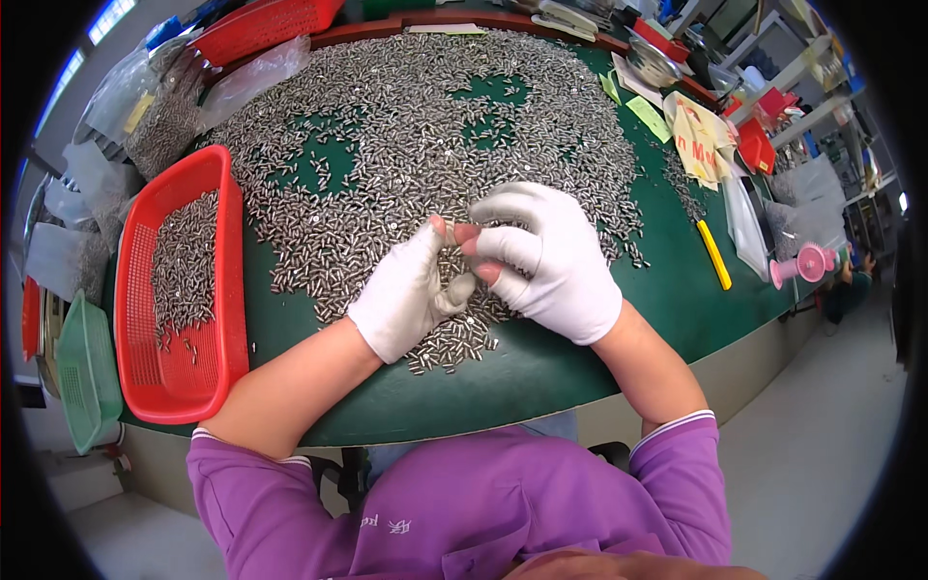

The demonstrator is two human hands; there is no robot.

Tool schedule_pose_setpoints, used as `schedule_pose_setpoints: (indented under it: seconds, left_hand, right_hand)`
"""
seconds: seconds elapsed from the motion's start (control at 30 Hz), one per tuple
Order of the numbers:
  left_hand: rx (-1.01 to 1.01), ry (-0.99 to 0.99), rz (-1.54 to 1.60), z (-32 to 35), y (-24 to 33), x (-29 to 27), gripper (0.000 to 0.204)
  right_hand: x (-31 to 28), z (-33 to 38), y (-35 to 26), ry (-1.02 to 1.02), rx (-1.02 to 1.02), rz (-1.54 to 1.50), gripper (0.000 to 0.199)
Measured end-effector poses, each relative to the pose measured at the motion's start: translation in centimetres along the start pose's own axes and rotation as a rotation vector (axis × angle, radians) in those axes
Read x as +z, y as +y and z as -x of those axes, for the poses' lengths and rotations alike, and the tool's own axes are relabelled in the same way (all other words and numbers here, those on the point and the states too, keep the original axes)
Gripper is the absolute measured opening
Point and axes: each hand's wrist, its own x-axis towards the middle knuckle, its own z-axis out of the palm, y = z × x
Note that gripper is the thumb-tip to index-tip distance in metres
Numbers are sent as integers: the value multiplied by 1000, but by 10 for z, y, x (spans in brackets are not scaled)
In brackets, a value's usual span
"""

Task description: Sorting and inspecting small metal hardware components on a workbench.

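Facing each other above a spread of small metal pieces (416, 145), the left hand (404, 290) and the right hand (553, 256), both white-gloved with some fingertips bare, are held with fingers bent and tips close together. Whether a piece is pinched between them cannot be told, since the view is blocked by the curled fingers. The pieces are strewn over much of the green tabletop (667, 261), with a few bare patches beyond the hands; part of the spread is hidden by the hands. More are held in the red basket (234, 280) at the left, whose near right corner is crowded by the left forearm (290, 382). A green basket (82, 377) is set outside it. Beyond the red basket, a clear bag (164, 121) is filled with pieces, and a flattened plastic bag (256, 82) is laid against the spread. A red tray (266, 29) is set at the far left; at the right, a yellow-handled tool (713, 254), a cream sheet (698, 145) and a pink fan (805, 264) are placed.
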Motion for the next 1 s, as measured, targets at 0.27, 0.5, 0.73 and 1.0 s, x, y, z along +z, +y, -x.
schedule_pose_setpoints:
  seconds: [0.27, 0.5, 0.73, 1.0]
  left_hand:
    - [33, -17, 28, -6, -7, -5, 50]
    - [53, -9, 8, -2, -3, 6, 48]
    - [44, -78, -18, -1, -2, 1, 20]
    - [14, -109, -63, -2, -2, -2, 18]
  right_hand:
    - [1, 0, -10, -70, 57, 52, 20]
    - [6, 2, -6, -108, 132, 1, 15]
    - [-3, 1, -4, 100, 172, 57, 14]
    - [-2, 4, 2, 97, 114, 49, 16]
